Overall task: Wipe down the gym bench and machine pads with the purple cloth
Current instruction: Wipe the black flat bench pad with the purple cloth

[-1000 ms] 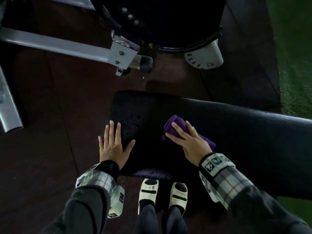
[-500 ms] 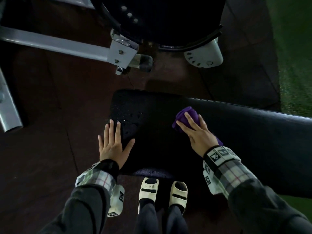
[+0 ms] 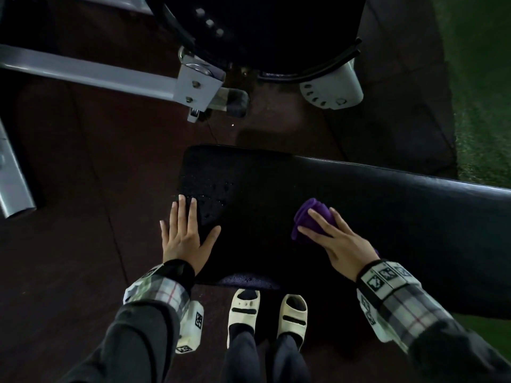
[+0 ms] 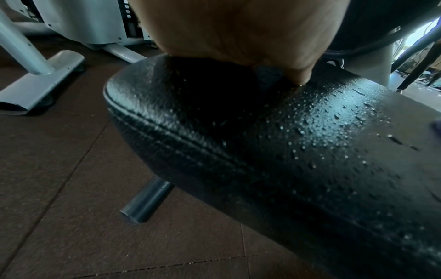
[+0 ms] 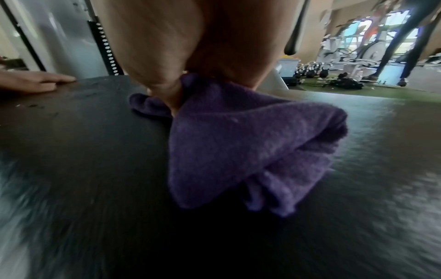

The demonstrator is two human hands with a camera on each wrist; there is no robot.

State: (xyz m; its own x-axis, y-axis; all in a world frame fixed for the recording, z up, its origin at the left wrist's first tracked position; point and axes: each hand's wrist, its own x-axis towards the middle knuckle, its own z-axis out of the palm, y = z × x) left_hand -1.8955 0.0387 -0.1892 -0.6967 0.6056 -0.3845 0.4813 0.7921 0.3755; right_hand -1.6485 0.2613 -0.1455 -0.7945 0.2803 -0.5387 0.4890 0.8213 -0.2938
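The black padded bench (image 3: 387,205) runs from the middle of the head view out to the right; droplets (image 3: 213,194) bead its left end. My left hand (image 3: 182,233) lies flat and open on that left end, near the edge, palm down (image 4: 238,28). My right hand (image 3: 337,241) presses the bunched purple cloth (image 3: 307,214) onto the bench top with straight, spread fingers. In the right wrist view the cloth (image 5: 238,141) bulges out below the palm (image 5: 190,37) and the bench surface (image 5: 83,151) is streaked with motion blur.
A grey machine frame (image 3: 83,73) and a black machine pad (image 3: 276,29) with a white bracket (image 3: 331,89) stand beyond the bench. My feet in pale sandals (image 3: 243,308) are at the bench's near side. Green turf (image 3: 484,92) lies right. A bench foot tube (image 4: 148,200) sticks out below.
My right hand slid the cloth rightwards and away along the bench, then drew it back towards me. The left hand stayed put.
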